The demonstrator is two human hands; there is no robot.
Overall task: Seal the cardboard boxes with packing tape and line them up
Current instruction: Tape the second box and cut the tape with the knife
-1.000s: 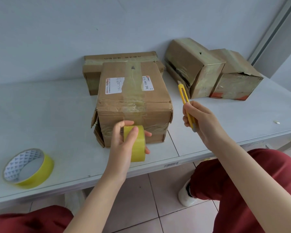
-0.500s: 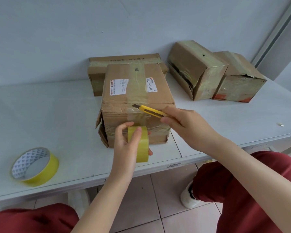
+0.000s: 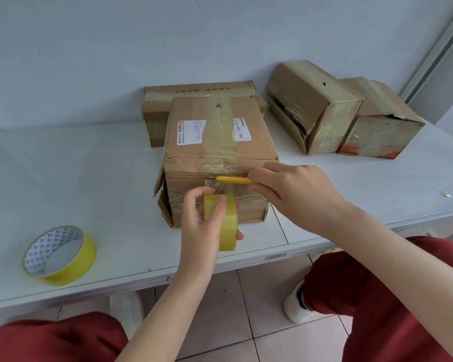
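White tabletop [image 3: 89, 178] against a pale wall; red-trousered knees and a tiled floor are showing below its front edge.

1. Nearest cardboard box [image 3: 220, 142]: is being worked on at front centre, labelled top upward, with the flaps at its left end gaping.

2. Packing tape roll [image 3: 224, 223]: is being gripped on edge by the left hand [image 3: 202, 226], thumb and fingers curled round its rim, just in front of the box's near face. A short clear tape strip [image 3: 220, 188] is being stretched upward from the roll to that face.

3. Yellow utility knife [image 3: 233, 180]: is being pinched in the right hand [image 3: 293, 189], with its long axis level and its tip pointing to the person's left. It is being laid across the top of the strip, just above the roll. The cut is judged to run crosswise to the strip. The left fingertips are being kept close beneath the blade, which is a likely hazard.

4. Spare yellow tape roll [image 3: 60, 254]: is lying flat, front left, well apart.

5. Flat box [image 3: 194, 91]: is sitting directly behind item 1; contact cannot be told.

6. Two taped boxes [image 3: 311, 100], [image 3: 379, 121]: are sitting askew at back right, side by side, not yet lined up.
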